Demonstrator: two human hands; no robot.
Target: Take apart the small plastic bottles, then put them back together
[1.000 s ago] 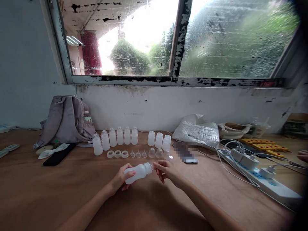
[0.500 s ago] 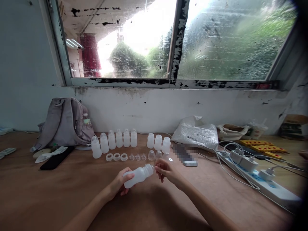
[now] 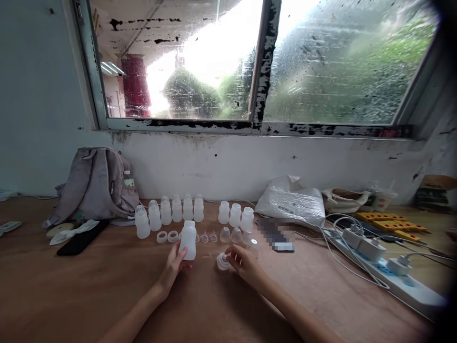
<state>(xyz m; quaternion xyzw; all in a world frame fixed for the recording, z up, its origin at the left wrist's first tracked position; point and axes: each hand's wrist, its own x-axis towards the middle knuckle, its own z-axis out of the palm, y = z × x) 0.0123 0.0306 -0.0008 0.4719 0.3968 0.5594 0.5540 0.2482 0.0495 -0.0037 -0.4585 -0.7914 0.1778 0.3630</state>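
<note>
My left hand (image 3: pixel 173 267) is closed round a frosted white baby bottle (image 3: pixel 188 242), which is upright with its mouth uncovered. To its right, my right hand (image 3: pixel 243 262) pinches a bottle nipple set in a collar ring (image 3: pixel 223 261), apart from the bottle. Behind my hands lie white collar rings (image 3: pixel 162 237), partly hidden by the held bottle, clear nipples (image 3: pixel 213 237) and clear dome caps (image 3: pixel 225 234). One more cap (image 3: pixel 253 245) is partly behind my right hand. Farther back are several capped bottles (image 3: pixel 165 211) on the left and three open bottles (image 3: pixel 235 215) on the right.
A grey backpack (image 3: pixel 96 186) and a black phone (image 3: pixel 81 238) are at the left. On the right sit a silver plastic package (image 3: pixel 291 200), a blurred-out phone-like item (image 3: pixel 276 236), a cabled power strip (image 3: pixel 400 271) and yellow parts (image 3: pixel 389 221). A wall with a window stands behind.
The nipple and collar ring have come away from the bottle's mouth in my right hand, moving lower. My left hand has tipped the bottle from lying sideways to upright.
</note>
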